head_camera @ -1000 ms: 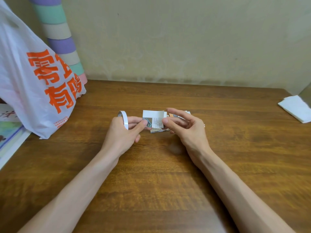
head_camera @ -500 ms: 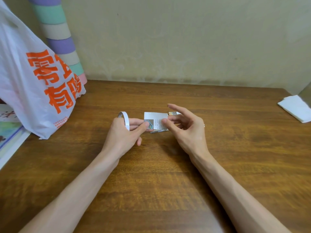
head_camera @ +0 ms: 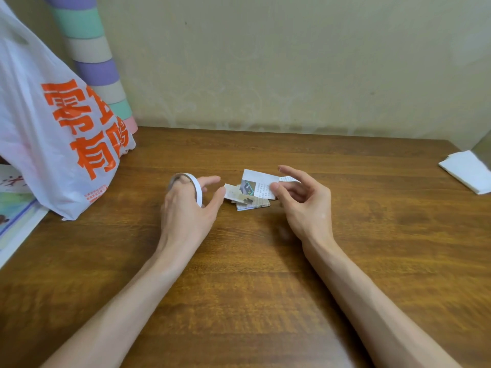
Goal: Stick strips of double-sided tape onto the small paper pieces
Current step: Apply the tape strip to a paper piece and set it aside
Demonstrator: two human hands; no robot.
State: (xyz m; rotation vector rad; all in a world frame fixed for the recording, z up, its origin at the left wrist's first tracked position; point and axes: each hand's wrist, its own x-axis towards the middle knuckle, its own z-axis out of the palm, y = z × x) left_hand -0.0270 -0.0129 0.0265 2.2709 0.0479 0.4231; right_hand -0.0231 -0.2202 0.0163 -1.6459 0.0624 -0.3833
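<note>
Head view. Left hand [head_camera: 186, 211] carries the tape roll [head_camera: 198, 191] looped over its fingers, thumb and forefinger spread apart with nothing between them. Right hand [head_camera: 303, 203] pinches a printed paper piece [head_camera: 259, 185] between thumb and fingers, forefinger raised – the piece is held just above a small pile [head_camera: 248, 203] of further pieces lying mid-desk [head_camera: 265, 274] between the two hands. At far left stand a white bag [head_camera: 53, 123] with orange lettering and a striped tube [head_camera: 93, 62]; a folded white sheet [head_camera: 467, 171] lies at far right.
</note>
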